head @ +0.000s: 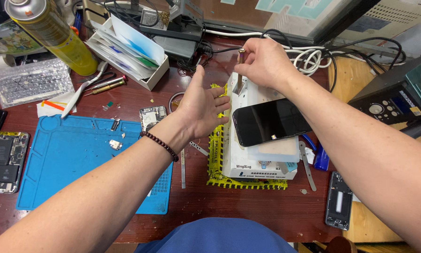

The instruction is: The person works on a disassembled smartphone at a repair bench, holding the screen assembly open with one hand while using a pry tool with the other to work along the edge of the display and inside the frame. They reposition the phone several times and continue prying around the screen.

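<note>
Right hand pinches brass-tipped tool, upright over white box. Left hand open flat, touching box edge. Phone lies atop box on worktop.

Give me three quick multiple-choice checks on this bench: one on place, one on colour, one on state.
1. Where does the phone lie?
A. on the white box
B. on the mat
C. in the left hand

2. What colour is the mat?
A. red
B. blue
C. green

3. How is the left hand?
A. closed in a fist
B. gripping the spray can
C. open, holding nothing

Key: 1 A, the phone rests screen-up on top of the box. 2 B, the mat left of the box is blue. 3 C, its fingers are spread beside the box, while the right hand pinches a thin tool.
</note>
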`<state>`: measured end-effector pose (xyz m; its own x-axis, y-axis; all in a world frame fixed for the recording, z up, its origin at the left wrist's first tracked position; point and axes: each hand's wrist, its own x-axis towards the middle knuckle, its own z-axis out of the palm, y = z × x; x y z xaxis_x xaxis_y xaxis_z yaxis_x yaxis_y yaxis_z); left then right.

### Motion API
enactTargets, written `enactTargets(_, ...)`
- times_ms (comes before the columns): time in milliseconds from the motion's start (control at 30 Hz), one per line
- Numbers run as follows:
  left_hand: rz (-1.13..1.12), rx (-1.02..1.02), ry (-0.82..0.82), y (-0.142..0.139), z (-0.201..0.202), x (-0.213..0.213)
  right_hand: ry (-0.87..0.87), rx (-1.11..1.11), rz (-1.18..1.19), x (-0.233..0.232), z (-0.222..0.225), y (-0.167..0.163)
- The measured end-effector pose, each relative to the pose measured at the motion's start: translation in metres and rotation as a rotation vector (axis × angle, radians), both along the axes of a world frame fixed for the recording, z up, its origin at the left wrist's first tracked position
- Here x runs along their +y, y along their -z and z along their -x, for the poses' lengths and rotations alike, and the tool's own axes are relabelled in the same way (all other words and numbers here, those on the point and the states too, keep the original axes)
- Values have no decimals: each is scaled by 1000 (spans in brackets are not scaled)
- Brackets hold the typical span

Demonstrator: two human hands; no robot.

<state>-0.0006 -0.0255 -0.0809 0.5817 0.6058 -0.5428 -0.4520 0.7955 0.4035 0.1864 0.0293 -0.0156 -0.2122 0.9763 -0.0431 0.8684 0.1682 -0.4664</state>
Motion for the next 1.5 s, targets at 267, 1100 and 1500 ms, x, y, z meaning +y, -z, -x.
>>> enactTargets(267, -285, 388, -247, -13, 6, 0, 219, 711, 114, -8, -15, -30)
enactTargets(1100, -1193, 480, -333, -125, -48, -28, 853, 2320, 749, -88, -34, -35)
enactTargets(1500, -1139, 470, -327, -123, -43, -31, 903, 2287, 667, -88, -28, -31)
